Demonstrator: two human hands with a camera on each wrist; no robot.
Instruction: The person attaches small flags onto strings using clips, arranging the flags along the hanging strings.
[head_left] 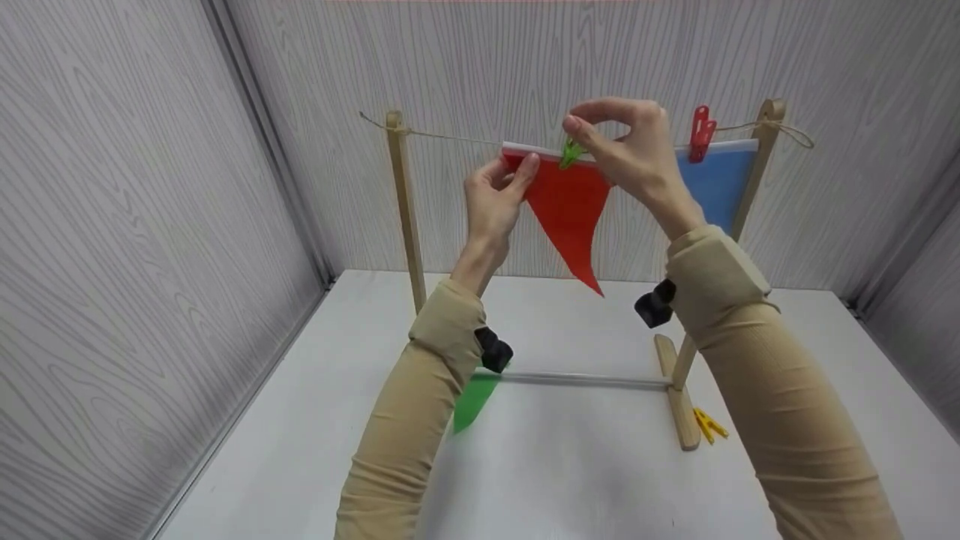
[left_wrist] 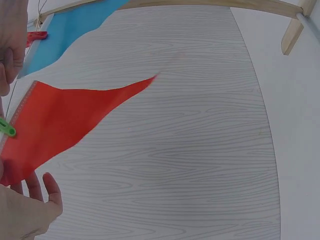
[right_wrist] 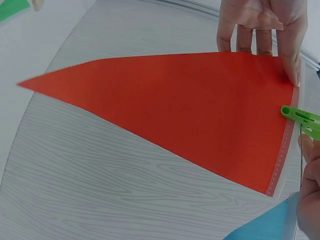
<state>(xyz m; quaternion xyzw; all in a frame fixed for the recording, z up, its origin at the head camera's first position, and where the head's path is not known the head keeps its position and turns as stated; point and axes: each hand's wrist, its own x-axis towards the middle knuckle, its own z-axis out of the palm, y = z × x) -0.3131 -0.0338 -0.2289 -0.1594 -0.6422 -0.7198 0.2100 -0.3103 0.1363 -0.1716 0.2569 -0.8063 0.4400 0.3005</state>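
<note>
A red triangular pennant (head_left: 568, 210) with a white top strip hangs at the string (head_left: 457, 139), its tip pointing down. My left hand (head_left: 495, 199) pinches its upper left corner, thumb in front and fingers behind. A green clothespin (head_left: 571, 153) sits on the pennant's top edge, near the middle. The fingertips of my right hand (head_left: 634, 150) pinch the clothespin's upper end. In the right wrist view, the clothespin (right_wrist: 301, 117) bites over the white strip. To the right, a red clothespin (head_left: 702, 135) holds a blue pennant (head_left: 716, 184) on the string.
Wooden posts (head_left: 405, 210) carry the string at both sides, joined below by a pale rod (head_left: 585, 379). A green pennant (head_left: 474, 401) lies on the white table (head_left: 555, 472), partly behind my left sleeve. One yellow clothespin (head_left: 709, 425) lies beside the right wooden foot (head_left: 682, 416).
</note>
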